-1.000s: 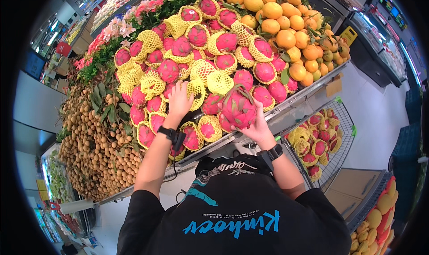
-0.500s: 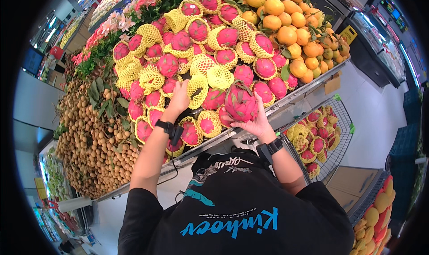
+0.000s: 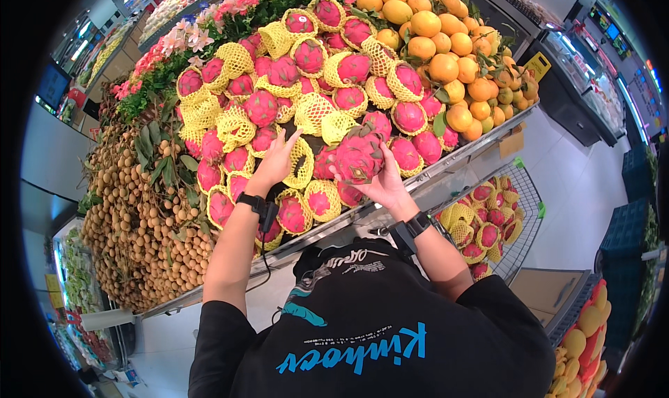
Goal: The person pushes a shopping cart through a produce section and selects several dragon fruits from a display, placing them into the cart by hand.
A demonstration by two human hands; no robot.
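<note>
A large pink dragon fruit point(image 3: 359, 154) with greenish scale tips rests bare in my right hand point(image 3: 385, 186), its fingers wrapped round the underside and right side. Just left of it, my left hand point(image 3: 276, 162) pinches the edge of a yellow foam net sleeve point(image 3: 307, 162). The sleeve gapes, with a dark opening in its middle. My left index finger points up along its rim; the other fingertips are partly hidden. Around both hands lie several dragon fruits point(image 3: 262, 108), most in yellow nets, and a loose folded net point(image 3: 337, 127) sits just beyond the held fruit.
Brown longans point(image 3: 150, 217) fill the display on the left, orange citrus fruit point(image 3: 444, 68) the far right. Pink flowers point(image 3: 182, 41) line the back. A metal rail point(image 3: 446, 162) edges the stand. At my right is a wire cart point(image 3: 531, 213) holding netted dragon fruits.
My right hand has brought the dragon fruit a little left, toward the net, and tilted it. The sleeve at my left hand now gapes wider, and my left index finger has stretched out.
</note>
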